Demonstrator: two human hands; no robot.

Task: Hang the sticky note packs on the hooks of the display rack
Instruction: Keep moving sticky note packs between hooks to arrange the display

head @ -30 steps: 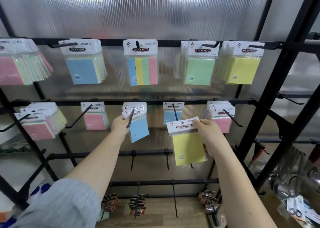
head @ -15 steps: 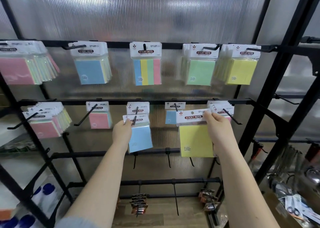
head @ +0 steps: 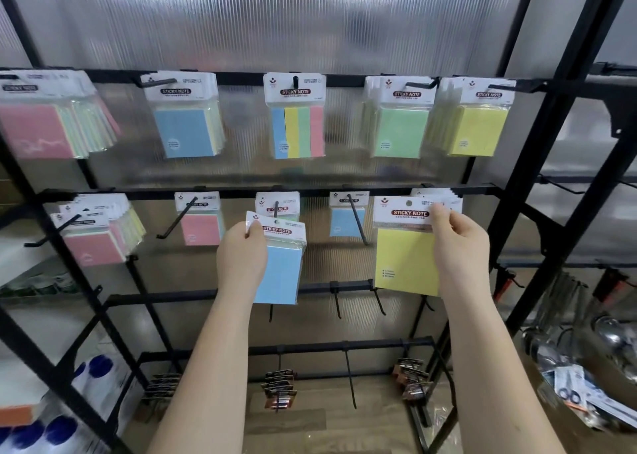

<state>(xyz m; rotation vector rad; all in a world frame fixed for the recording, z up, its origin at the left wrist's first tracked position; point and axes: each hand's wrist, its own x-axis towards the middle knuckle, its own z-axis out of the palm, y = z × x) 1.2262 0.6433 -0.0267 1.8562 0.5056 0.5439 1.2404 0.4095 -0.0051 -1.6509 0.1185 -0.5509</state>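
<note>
Each hand holds its pack by the white header card, because the hang hole sits in that card and must stay uncovered to meet a hook.

The left hand [head: 241,257] pinches the upper left corner of the blue pack [head: 281,267], thumb on the front of the card. The hole at the top of the header lies at the tip of the middle hook [head: 276,208] of the second rail (whether the hook has entered the hole cannot be confirmed). The pack tilts slightly, its lower edge swung to the right.

The right hand [head: 458,246] grips the yellow pack [head: 405,260] at the right end of its header, fingers curled over the top edge. The pack hangs upright in front of the stack of packs [head: 444,195] on the rightmost hook of the same rail; its hole is visible and free, so it is judged not yet hung.

Both forearms extend upward and forward from the bottom of the view, wrists straight, hands level with the second rail of the display rack [head: 344,191].
</note>
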